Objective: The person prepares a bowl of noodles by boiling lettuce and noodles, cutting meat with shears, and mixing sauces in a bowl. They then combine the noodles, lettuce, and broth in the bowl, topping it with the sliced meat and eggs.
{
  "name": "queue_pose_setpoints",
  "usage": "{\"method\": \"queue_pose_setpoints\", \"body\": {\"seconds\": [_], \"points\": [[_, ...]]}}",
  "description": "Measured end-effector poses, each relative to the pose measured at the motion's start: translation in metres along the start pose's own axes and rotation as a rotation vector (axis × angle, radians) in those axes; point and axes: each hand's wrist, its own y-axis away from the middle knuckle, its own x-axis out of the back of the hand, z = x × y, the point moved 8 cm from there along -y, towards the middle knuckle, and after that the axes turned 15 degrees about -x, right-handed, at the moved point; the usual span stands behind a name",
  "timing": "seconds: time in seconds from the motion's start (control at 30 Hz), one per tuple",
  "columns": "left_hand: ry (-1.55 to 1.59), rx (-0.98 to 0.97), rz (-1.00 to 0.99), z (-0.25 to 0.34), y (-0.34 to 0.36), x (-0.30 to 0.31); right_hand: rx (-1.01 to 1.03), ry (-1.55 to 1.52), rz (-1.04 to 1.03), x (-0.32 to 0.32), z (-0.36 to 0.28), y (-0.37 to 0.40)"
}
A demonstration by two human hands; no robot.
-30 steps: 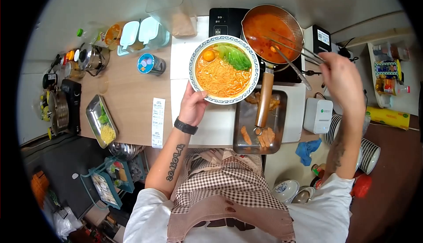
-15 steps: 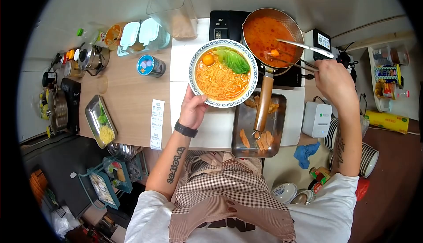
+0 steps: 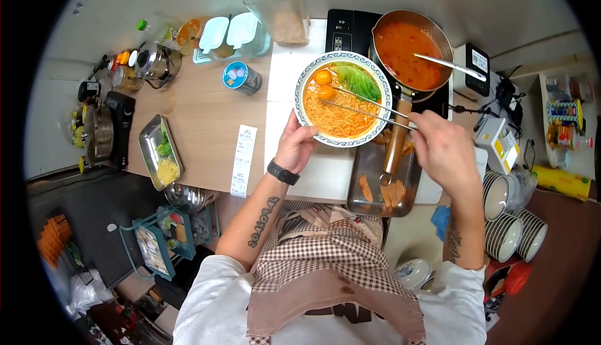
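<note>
My left hand (image 3: 297,147) grips the near-left rim of a blue-patterned white bowl (image 3: 300,88), thumb on the edge. It holds noodles (image 3: 335,121) in orange broth, a leafy green (image 3: 363,83) and two round orange balls (image 3: 326,92). Closed around a pair of thin chopsticks (image 3: 375,104), my right hand (image 3: 443,151) reaches over the bowl from the right. The chopstick tips are at the lower ball. Behind stands a pan (image 3: 447,39) of red broth with a wooden handle (image 3: 395,141); a metal utensil (image 3: 451,66) rests in it.
A black cooker (image 3: 341,24) sits under the pan. Near the front edge lies a metal tray (image 3: 355,202) with browned pieces. Leftward are a receipt (image 3: 243,160), a blue can (image 3: 241,78) and a small tray (image 3: 150,160) of greens and yellow shreds. Stacked bowls (image 3: 503,235) stand lower right.
My right hand has brought the chopsticks from the pan to the bowl, and a second orange ball is now there. The whole view has shifted slightly.
</note>
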Motion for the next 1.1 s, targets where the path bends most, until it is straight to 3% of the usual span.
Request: {"method": "queue_pose_setpoints", "body": {"seconds": [0.17,0.27,0.4,0.5,0.63,0.8,0.87,0.93,1.1], "points": [[-0.083,0.049,-0.061,0.022,0.035,0.002,-0.07,-0.1,0.072,-0.007,-0.029,0.053],[-0.103,0.075,-0.13,0.034,0.062,0.012,-0.277,-0.228,0.097,0.01,-0.028,0.12],[-0.06,0.166,-0.248,0.05,0.104,0.023,-0.665,-0.485,0.236,-0.002,-0.03,0.255],[-0.106,0.26,-0.362,0.062,0.149,0.019,-0.935,-0.762,0.47,-0.067,-0.033,0.389],[-0.212,0.359,-0.518,0.055,0.216,0.034,-1.265,-1.054,0.56,-0.135,-0.095,0.542],[-0.186,0.436,-0.734,0.03,0.342,0.012,-1.438,-1.157,0.869,-0.196,-0.181,0.726],[-0.154,0.563,-0.795,0.012,0.401,0.007,-1.512,-1.239,0.902,-0.214,-0.224,0.795],[-0.158,0.612,-0.875,-0.026,0.451,0.013,-1.478,-1.311,1.039,-0.251,-0.249,0.862],[-0.212,0.85,-0.995,-0.094,0.641,0.023,-1.671,-1.344,1.334,-0.313,-0.352,1.049]]}}
